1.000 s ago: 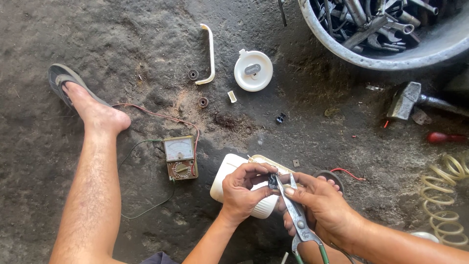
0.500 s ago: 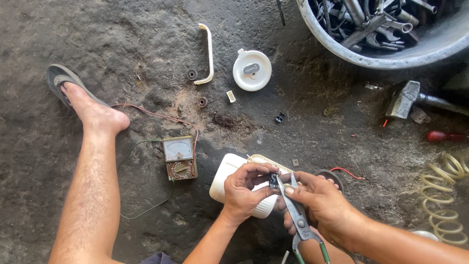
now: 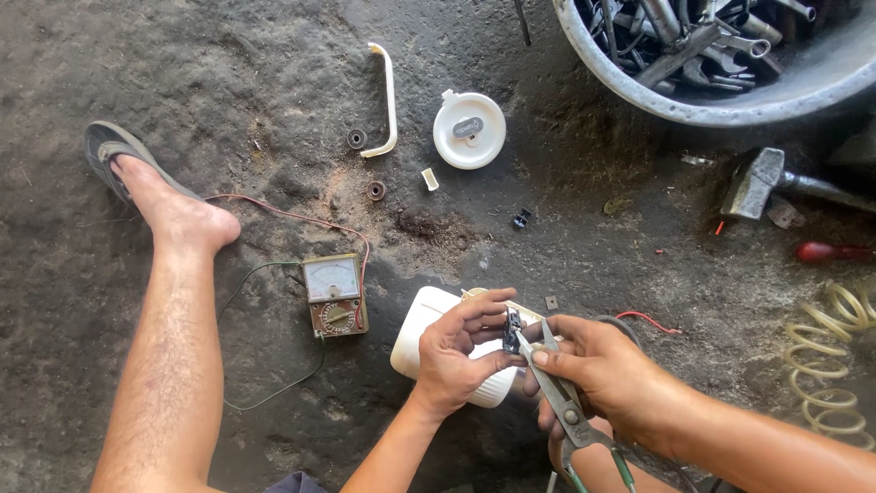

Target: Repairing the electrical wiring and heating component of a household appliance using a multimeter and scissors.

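My left hand (image 3: 461, 351) pinches a small black part (image 3: 512, 331) over a white plastic appliance body (image 3: 422, 340) that lies on the ground. My right hand (image 3: 607, 374) grips metal pliers with green handles (image 3: 558, 394), and their jaws touch the black part. Both hands work close together at the appliance's open end.
An analog meter (image 3: 333, 293) with red and green leads lies left of the appliance, beside my bare leg (image 3: 169, 347). A white lid (image 3: 469, 129), white handle (image 3: 388, 87), two small rings, a hammer (image 3: 762, 183), a red-handled tool (image 3: 835, 251), a coiled hose (image 3: 835, 351) and a tool-filled basin (image 3: 730, 100) lie around.
None of note: the hands stay at the black part, with only slight shifts of the fingers and pliers.
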